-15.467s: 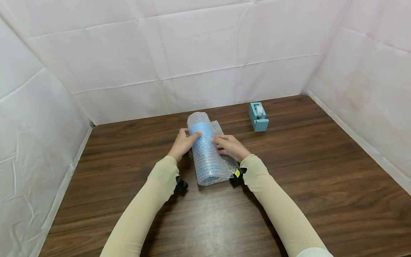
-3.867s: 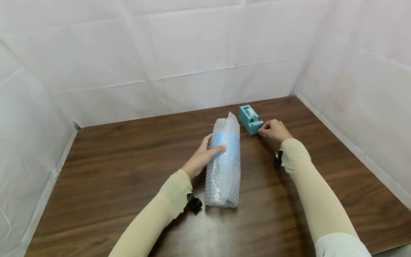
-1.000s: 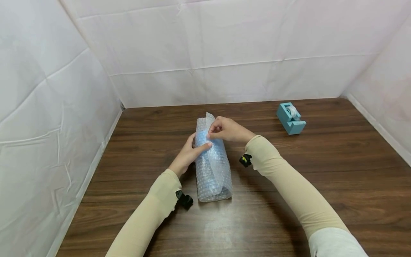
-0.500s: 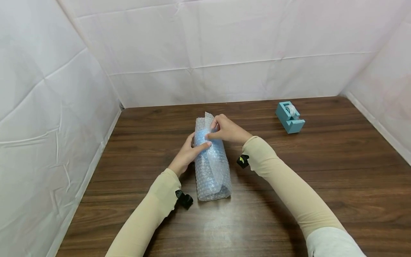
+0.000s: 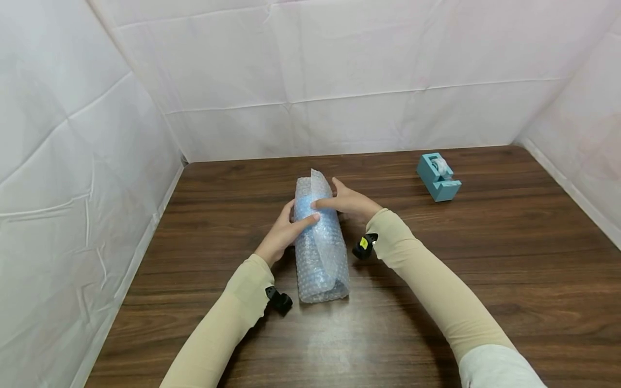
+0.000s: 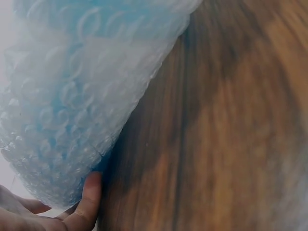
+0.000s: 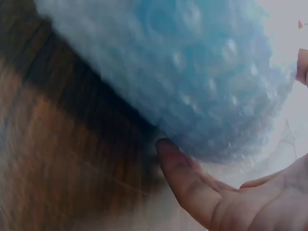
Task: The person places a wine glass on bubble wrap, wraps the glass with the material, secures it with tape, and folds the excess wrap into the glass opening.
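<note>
A roll of bubble wrap (image 5: 320, 253) with something blue inside lies lengthwise on the table, its loose edge folded along the top. My left hand (image 5: 286, 229) grips its left side, thumb on top. From the right, my right hand (image 5: 350, 202) holds the roll, its thumb pressing on the top near the left thumb. In the left wrist view, fingers (image 6: 89, 197) curl round the lower side of the wrap (image 6: 62, 110). The right wrist view has fingers (image 7: 185, 180) against the underside of the wrap (image 7: 202, 82). Any tape under the right thumb cannot be made out.
A light blue tape dispenser (image 5: 439, 180) with a clear roll stands at the back right of the brown wooden table (image 5: 485, 258). White sheeting (image 5: 349, 75) hangs behind the table and on both sides.
Half a second ago my right fingers were bunched on top of the wrap; now they have spread and reach down its right side, thumb still on top. The left hand keeps its grip.
</note>
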The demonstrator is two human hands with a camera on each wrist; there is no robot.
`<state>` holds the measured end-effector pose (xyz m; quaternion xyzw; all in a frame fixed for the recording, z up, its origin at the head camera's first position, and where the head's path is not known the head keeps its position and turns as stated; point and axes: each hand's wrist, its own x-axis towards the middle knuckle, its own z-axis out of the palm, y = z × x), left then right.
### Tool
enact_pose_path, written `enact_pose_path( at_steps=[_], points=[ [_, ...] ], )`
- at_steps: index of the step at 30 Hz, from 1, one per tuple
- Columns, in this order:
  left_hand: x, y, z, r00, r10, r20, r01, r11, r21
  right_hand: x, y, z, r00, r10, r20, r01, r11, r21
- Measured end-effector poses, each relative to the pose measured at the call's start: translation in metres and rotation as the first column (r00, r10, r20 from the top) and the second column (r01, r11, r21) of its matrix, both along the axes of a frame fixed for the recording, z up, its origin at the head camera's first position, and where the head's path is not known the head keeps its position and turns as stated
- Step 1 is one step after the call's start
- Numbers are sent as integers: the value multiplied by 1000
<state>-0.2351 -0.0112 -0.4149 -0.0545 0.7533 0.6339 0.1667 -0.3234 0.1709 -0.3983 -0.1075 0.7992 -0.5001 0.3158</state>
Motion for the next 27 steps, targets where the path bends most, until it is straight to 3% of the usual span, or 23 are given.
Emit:
enact_pose_path(
  at_steps=[12,27],
  points=[
    [0,3,-1,1000,21,-4,-21,1000,4,4,-6,-8,997,-58,42,59,998,-33],
    [1,5,3,998,47,52,-48,999,18,11,2,-13,986,-22,165,42,992,-118]
  ],
)
